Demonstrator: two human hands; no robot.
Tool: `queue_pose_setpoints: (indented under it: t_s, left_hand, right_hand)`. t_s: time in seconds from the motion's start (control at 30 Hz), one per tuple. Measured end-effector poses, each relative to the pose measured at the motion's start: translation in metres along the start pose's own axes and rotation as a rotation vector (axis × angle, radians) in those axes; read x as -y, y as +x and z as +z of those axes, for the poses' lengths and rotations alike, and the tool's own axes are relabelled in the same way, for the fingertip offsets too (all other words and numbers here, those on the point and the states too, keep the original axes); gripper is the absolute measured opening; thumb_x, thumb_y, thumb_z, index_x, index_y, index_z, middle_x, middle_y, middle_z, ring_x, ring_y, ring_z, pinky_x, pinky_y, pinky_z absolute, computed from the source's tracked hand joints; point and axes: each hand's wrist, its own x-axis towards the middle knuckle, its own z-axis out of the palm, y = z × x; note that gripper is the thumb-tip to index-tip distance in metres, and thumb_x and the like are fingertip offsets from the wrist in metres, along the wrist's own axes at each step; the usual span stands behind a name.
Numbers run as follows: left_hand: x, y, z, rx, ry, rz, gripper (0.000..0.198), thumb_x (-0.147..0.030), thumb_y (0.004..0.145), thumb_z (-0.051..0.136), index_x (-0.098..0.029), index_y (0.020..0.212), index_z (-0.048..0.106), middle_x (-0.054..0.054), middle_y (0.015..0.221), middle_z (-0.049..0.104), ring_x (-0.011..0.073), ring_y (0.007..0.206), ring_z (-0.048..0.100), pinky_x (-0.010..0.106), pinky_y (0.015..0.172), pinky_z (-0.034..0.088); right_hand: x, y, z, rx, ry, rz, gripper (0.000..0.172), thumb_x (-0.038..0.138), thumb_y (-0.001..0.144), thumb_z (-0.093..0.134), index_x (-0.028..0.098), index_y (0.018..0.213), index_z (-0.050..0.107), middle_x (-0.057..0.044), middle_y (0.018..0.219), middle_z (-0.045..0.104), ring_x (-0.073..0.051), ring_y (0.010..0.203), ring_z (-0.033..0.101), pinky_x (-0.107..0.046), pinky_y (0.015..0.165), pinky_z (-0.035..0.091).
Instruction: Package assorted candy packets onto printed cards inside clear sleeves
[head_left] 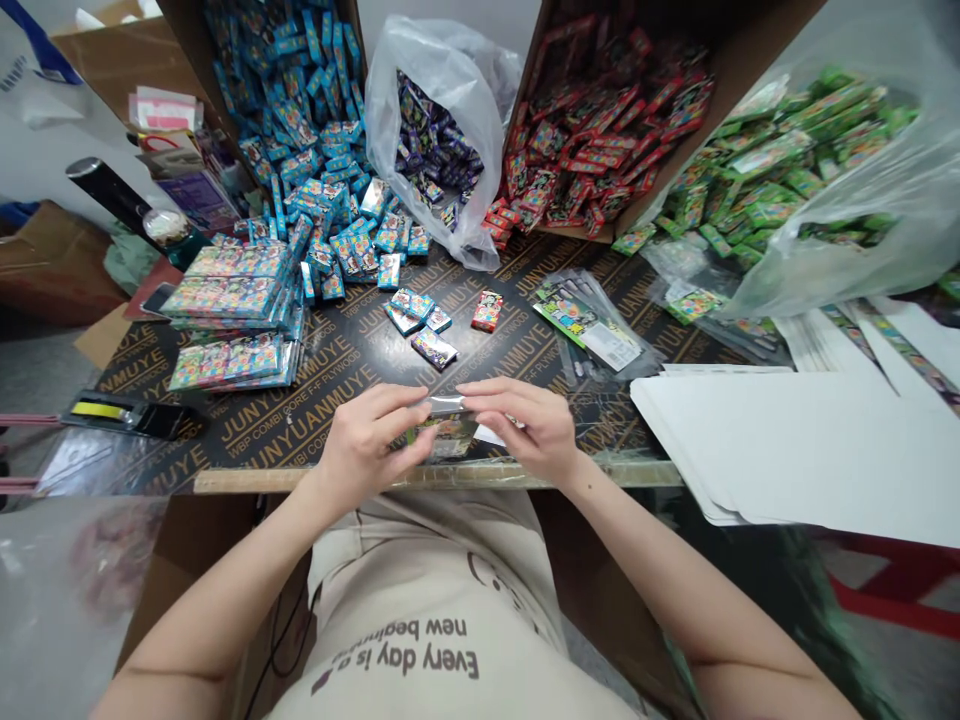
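Observation:
My left hand (367,440) and my right hand (525,425) meet above the front of a black plywood board (330,350). Both hold a small flat packet (446,432) with a silvery top edge and a colourful printed face. The fingers hide much of it, and a white corner (489,435) shows beside it, under my right hand. Just beyond my hands lie several loose printed packets (433,348) and a red packet (487,310), not touching my fingers.
Tall piles of blue packets (322,200) spill from a cardboard box, beside a plastic bag of purple packets (439,150). Red packets (600,140) fill another box. A bag of green packets (780,190) lies right, above white sheets (780,450). Stacked packets (229,290) stand left.

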Motion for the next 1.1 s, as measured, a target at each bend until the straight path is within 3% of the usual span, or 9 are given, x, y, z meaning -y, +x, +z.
queue_pose_setpoints:
  t_s: [0.1, 0.23, 0.33, 0.43, 0.6, 0.77, 0.93, 1.03, 1.1]
  left_hand:
    - [0.002, -0.003, 0.001, 0.029, 0.023, 0.027, 0.008, -0.015, 0.086, 0.061, -0.014, 0.081, 0.067, 0.011, 0.090, 0.075, 0.0145, 0.077, 0.070, 0.025, 0.070, 0.057]
    - [0.014, -0.006, -0.005, -0.043, -0.050, -0.110, 0.010, -0.017, 0.085, 0.063, -0.017, 0.078, 0.069, 0.006, 0.084, 0.075, 0.0116, 0.071, 0.069, 0.021, 0.064, 0.055]
    - [0.038, -0.020, -0.019, -0.348, -0.096, -0.394, 0.003, -0.021, 0.076, 0.074, -0.018, 0.075, 0.072, 0.003, 0.080, 0.075, 0.0144, 0.073, 0.070, 0.026, 0.068, 0.057]
    - [0.068, -0.053, -0.032, -0.688, -0.075, -0.695, 0.013, -0.025, 0.070, 0.079, -0.018, 0.077, 0.073, 0.000, 0.075, 0.074, 0.0144, 0.068, 0.068, 0.029, 0.069, 0.057]
    - [0.089, -0.116, -0.039, -0.327, 0.183, -0.885, 0.020, -0.032, 0.069, 0.078, -0.019, 0.083, 0.074, 0.005, 0.079, 0.074, 0.0244, 0.077, 0.068, 0.043, 0.077, 0.057]
    - [0.079, -0.124, -0.037, -0.235, 0.348, -0.851, 0.029, -0.038, 0.076, 0.070, -0.020, 0.099, 0.073, 0.014, 0.125, 0.063, 0.0324, 0.120, 0.055, 0.054, 0.104, 0.042]
    - [0.072, -0.089, -0.010, -0.302, -0.388, -1.112, 0.047, -0.047, 0.072, 0.072, -0.015, 0.106, 0.069, 0.012, 0.112, 0.070, 0.0238, 0.104, 0.065, 0.041, 0.094, 0.051]
    - [0.066, -0.062, 0.013, -0.331, -0.821, -1.212, 0.050, -0.053, 0.069, 0.073, -0.013, 0.100, 0.071, 0.010, 0.096, 0.074, 0.0195, 0.089, 0.069, 0.032, 0.080, 0.054]
    - [0.063, -0.047, 0.024, -0.320, -1.023, -1.244, 0.047, -0.055, 0.065, 0.075, -0.012, 0.085, 0.072, 0.007, 0.081, 0.074, 0.0174, 0.075, 0.069, 0.028, 0.069, 0.054]
  right_hand:
    - [0.003, -0.009, 0.005, -0.027, -0.020, -0.044, 0.022, 0.024, 0.093, 0.053, 0.023, 0.108, 0.069, -0.009, 0.106, 0.073, -0.021, 0.098, 0.069, -0.039, 0.085, 0.055]
    - [-0.007, -0.005, 0.005, -0.054, 0.054, 0.164, 0.034, 0.042, 0.097, 0.042, 0.027, 0.117, 0.066, -0.008, 0.126, 0.065, -0.023, 0.116, 0.060, -0.043, 0.095, 0.050]
    - [-0.045, 0.005, 0.009, -0.169, 0.000, 0.332, 0.042, 0.051, 0.094, 0.045, 0.027, 0.125, 0.060, -0.009, 0.134, 0.059, -0.025, 0.124, 0.054, -0.044, 0.097, 0.048]
    - [-0.097, 0.021, 0.026, -0.076, -0.220, 0.424, 0.053, 0.054, 0.082, 0.061, 0.023, 0.125, 0.059, -0.013, 0.134, 0.057, -0.030, 0.128, 0.048, -0.051, 0.107, 0.037]
    - [-0.155, 0.060, 0.071, 0.216, -0.461, 0.501, 0.075, 0.044, 0.078, 0.068, 0.013, 0.141, 0.043, -0.021, 0.144, 0.045, -0.037, 0.133, 0.039, -0.054, 0.105, 0.034]
    - [-0.166, 0.090, 0.094, 0.235, -0.573, 0.552, 0.051, 0.029, 0.084, 0.058, 0.012, 0.131, 0.053, -0.021, 0.126, 0.059, -0.036, 0.120, 0.048, -0.055, 0.099, 0.035]
    - [-0.119, 0.076, 0.104, 0.061, 0.219, 0.703, 0.037, 0.040, 0.079, 0.061, 0.017, 0.109, 0.060, -0.010, 0.102, 0.069, -0.024, 0.094, 0.063, -0.042, 0.087, 0.049]
    - [-0.071, 0.046, 0.104, 0.242, 0.864, 0.946, 0.040, 0.052, 0.082, 0.055, 0.018, 0.103, 0.058, -0.006, 0.084, 0.070, -0.019, 0.077, 0.068, -0.035, 0.072, 0.055]
    - [-0.047, 0.026, 0.098, 0.377, 1.009, 1.022, 0.042, 0.055, 0.086, 0.050, 0.018, 0.103, 0.057, -0.007, 0.084, 0.071, -0.020, 0.077, 0.070, -0.035, 0.070, 0.056]
